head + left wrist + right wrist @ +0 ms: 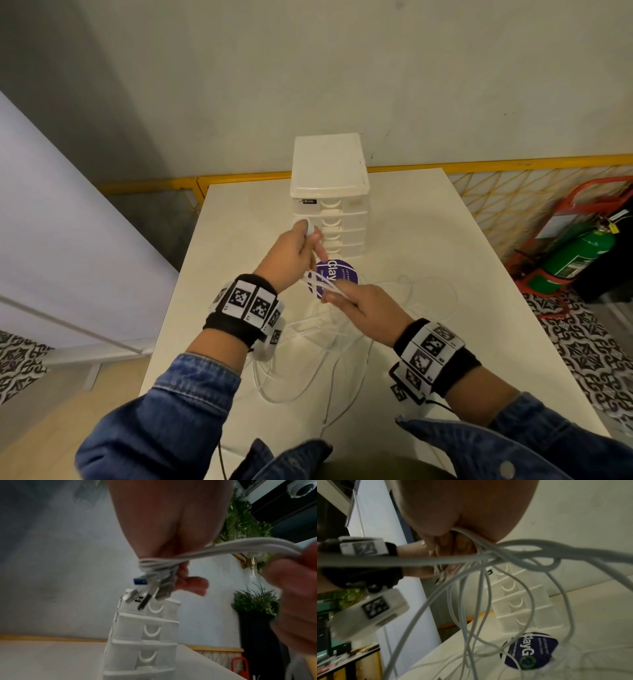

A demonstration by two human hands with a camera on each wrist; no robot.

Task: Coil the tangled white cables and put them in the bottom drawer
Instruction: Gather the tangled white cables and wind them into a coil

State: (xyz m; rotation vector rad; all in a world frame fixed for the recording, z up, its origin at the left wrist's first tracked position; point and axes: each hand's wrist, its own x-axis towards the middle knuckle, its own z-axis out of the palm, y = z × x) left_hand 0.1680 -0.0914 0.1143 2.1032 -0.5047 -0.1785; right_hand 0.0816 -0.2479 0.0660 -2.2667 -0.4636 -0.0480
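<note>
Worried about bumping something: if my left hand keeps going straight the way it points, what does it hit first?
Probably the white plastic drawer tower: the left hand points at its upper drawers, gripping white cables. Depth unclear.

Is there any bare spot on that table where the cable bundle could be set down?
Yes: the table is bare left of the drawer unit, and right of it toward the far corner. Crowded: loose white cables sprawl around the purple sticker, below both hands.
</note>
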